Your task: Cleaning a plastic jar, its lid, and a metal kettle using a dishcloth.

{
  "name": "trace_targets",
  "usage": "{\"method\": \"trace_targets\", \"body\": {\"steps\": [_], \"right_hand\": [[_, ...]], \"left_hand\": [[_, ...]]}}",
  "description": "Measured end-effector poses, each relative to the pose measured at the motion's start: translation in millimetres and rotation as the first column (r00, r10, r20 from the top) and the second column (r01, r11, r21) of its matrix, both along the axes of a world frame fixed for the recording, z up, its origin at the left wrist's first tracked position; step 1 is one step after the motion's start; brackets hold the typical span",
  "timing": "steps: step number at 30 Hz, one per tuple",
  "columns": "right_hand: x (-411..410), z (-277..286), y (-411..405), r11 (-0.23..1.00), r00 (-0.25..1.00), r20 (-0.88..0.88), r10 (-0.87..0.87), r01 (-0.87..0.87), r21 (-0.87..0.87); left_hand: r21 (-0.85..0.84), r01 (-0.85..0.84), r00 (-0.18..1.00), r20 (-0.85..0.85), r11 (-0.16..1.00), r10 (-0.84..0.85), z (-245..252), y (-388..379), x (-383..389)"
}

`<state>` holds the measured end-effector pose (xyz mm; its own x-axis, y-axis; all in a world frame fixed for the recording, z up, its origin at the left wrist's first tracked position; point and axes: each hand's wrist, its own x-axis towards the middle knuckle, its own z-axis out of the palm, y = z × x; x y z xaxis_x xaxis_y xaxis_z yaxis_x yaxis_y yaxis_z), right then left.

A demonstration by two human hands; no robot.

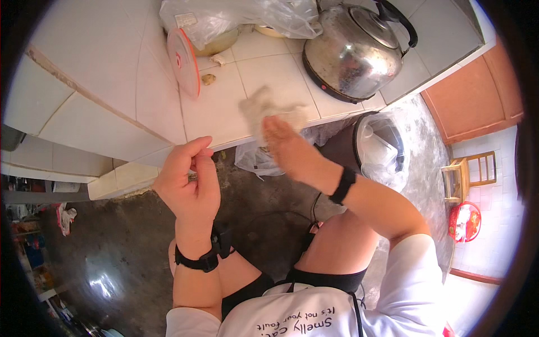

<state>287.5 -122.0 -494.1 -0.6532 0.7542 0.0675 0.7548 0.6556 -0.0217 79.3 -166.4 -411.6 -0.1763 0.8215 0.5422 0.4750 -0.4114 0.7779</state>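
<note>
My right hand [290, 147] grips a pale cloth [261, 103], blurred by motion, at the front edge of the white tiled counter [214, 120]. The cloth lies partly over the tiles; its lower part hangs by the edge. Just in front of the counter, my left hand [189, 181] is loosely curled, thumb against the fingers, with nothing visible in it. Behind the cloth, a small brownish lump [208, 79], perhaps ginger, and a pale scrap [217, 60] lie on the tiles. A clear round lid with a red rim [184, 63] leans upright against the left wall.
A steel electric kettle [353, 54] stands at the counter's right. Clear plastic bags [252, 12] cover a bowl [217, 44] at the back. Below are a lined dark bin [341, 143] and another plastic bag [257, 162]. A wooden chair [459, 177] and red basket [452, 223] stand far right.
</note>
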Motion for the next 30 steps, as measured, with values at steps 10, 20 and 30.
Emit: {"method": "trace_targets", "body": {"steps": [10,20,30], "right_hand": [[-57,-8,28,0.991,0.965,-0.232,0.118,-0.131,-0.041],[98,9,13,0.917,0.894,-0.222,-0.390,0.353,-0.187],[-13,-1,28,0.986,0.999,0.001,0.036,-0.035,0.163]], "left_hand": [[-0.018,-0.016,1.000,-0.014,1.000,0.016,-3,5,-1],[-0.090,-0.017,1.000,-0.013,0.996,0.016,-7,4,-10],[-0.048,-0.036,0.999,0.000,0.998,0.036,-13,10,-7]]}}
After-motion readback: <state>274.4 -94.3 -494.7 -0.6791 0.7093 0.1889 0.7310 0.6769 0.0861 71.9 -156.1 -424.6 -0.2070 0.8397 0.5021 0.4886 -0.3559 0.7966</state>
